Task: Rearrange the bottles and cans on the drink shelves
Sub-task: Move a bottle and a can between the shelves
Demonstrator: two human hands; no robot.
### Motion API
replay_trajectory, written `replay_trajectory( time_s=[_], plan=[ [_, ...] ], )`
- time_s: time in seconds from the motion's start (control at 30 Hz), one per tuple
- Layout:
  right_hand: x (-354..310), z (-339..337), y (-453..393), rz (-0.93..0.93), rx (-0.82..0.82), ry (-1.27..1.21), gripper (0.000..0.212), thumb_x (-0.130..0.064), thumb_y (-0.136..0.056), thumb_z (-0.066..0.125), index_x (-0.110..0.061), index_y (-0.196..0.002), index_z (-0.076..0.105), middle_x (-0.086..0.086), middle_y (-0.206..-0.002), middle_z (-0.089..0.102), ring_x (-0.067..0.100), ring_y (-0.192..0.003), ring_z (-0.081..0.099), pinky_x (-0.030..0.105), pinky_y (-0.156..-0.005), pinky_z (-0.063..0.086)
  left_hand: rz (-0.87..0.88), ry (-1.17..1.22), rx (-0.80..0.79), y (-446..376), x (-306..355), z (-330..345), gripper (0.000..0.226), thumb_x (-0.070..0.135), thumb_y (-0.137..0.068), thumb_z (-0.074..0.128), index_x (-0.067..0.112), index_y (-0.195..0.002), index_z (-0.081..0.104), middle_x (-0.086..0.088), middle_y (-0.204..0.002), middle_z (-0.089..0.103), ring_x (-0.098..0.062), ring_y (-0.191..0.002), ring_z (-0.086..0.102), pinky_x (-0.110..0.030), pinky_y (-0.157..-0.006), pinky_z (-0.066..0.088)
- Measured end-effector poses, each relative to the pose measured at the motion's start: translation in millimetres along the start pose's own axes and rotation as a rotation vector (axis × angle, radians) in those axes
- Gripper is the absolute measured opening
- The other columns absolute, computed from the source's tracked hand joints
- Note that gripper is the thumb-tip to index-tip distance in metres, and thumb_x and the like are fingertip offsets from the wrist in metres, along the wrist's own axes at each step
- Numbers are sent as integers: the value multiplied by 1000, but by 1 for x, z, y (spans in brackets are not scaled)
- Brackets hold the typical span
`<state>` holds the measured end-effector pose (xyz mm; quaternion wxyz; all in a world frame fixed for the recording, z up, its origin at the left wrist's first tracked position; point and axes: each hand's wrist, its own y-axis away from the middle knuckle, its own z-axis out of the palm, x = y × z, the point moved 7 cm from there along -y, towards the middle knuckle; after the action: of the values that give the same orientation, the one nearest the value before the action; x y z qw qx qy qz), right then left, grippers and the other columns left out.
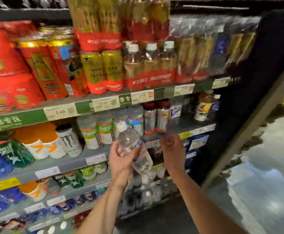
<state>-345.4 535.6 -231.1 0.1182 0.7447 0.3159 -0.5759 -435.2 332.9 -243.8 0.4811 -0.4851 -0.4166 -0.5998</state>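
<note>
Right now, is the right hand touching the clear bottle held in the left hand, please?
Apart. The head view shows shelf background between the right hand and the clear bottle, which the left hand alone grips.

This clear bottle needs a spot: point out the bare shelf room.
Bare shelf lies between the red-capped bottles and the juice bottle. Left of there, bottles and the white can stand packed. Left hand holds the clear bottle.

1. Left hand [121, 159] raised, forearm reaching up from below; fingers and thumb curling round a clear bottle [134, 147], tilting it.
2. Right hand [172, 149] hovering just beside, fingers loosely curled, holding nothing visible; blurred.
3. Both forearms bare.
</note>
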Motion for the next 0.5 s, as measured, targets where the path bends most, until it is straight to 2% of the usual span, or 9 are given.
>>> replay_trajectory(
  time_s=[0.07, 0.13, 0.23, 0.3, 0.33, 0.37, 0.4, 0.43, 0.5],
  plan=[
    [12, -28, -26, -13, 8, 26, 9, -26, -94, 66, -30, -95, 58, -10, -85, 68, 3, -78, 63, 16, -64, 44, 30, -13, 29, 14, 2, 36, 57, 11, -65, 91, 10, -114, 61, -6, -105, 74, -19, -90, 69, -22, -79, 56],
    [27, -49, -53, -23, 18, 41, 12, -27, -93, 67, -31, -96, 56, -4, -89, 69, 13, -83, 65, 26, -69, 47, 39, -40, 54, 21, 0, 67, 47, 8, -70, 89, 14, -109, 63, -2, -98, 75, -15, -88, 69, -30, -80, 55],
    [43, -59, -88, -18, -9, 69, 18, -40, -92, 66, -26, -100, 56, -4, -87, 65, 17, -82, 63, 34, -71, 49, 42, -113, 79, 22, -1, 96, 46, 34, -64, 93, 22, -92, 59, 4, -73, 60, -22, -74, 58, -54, -70, 48],
    [40, -56, -103, -66, -30, 74, 25, -42, -93, 65, -21, -102, 57, -2, -87, 62, 18, -83, 61, 39, -73, 50, 23, -152, 95, 22, -1, 105, 57, 39, -62, 94, 15, -100, 60, -5, -83, 63, -30, -79, 62, -62, -75, 49],
    [40, -52, -113, -66, -46, 55, 29, -41, -92, 67, -19, -108, 59, 0, -95, 64, 20, -91, 62, 41, -81, 51, 26, -163, 103, 21, -1, 110, 58, 33, -65, 94, 8, -105, 60, -13, -92, 66, -25, -82, 65, -56, -77, 51],
    [41, -48, -123, -53, -62, 48, 38, -41, -91, 69, -15, -117, 59, 3, -108, 65, 22, -103, 61, 41, -91, 50, 41, -171, 101, 18, 0, 114, 50, 24, -68, 92, 7, -104, 62, -10, -91, 68, -12, -80, 66, -43, -75, 52],
    [41, -44, -132, -40, -75, 63, 49, -40, -91, 70, -11, -128, 57, 6, -121, 63, 23, -114, 58, 39, -100, 47, 46, -184, 82, 16, 0, 118, 42, 18, -69, 91, 13, -102, 64, 3, -86, 72, -4, -77, 66, -35, -74, 52],
    [42, -37, -141, -20, -90, 75, 59, -41, -90, 71, -9, -136, 53, 8, -131, 59, 24, -123, 55, 38, -106, 43, 38, -200, 61, 12, -2, 120, 42, 18, -68, 92, 20, -102, 66, 9, -89, 75, -3, -80, 68, -33, -78, 54],
    [44, -24, -157, 1, -133, 54, 68, -48, -86, 72, -10, -138, 50, 6, -135, 58, 23, -127, 54, 37, -108, 42, 30, -253, 25, 2, -7, 123, 56, 33, -60, 94, 26, -109, 68, 7, -102, 77, -14, -96, 71, -42, -90, 57]
  ],
)
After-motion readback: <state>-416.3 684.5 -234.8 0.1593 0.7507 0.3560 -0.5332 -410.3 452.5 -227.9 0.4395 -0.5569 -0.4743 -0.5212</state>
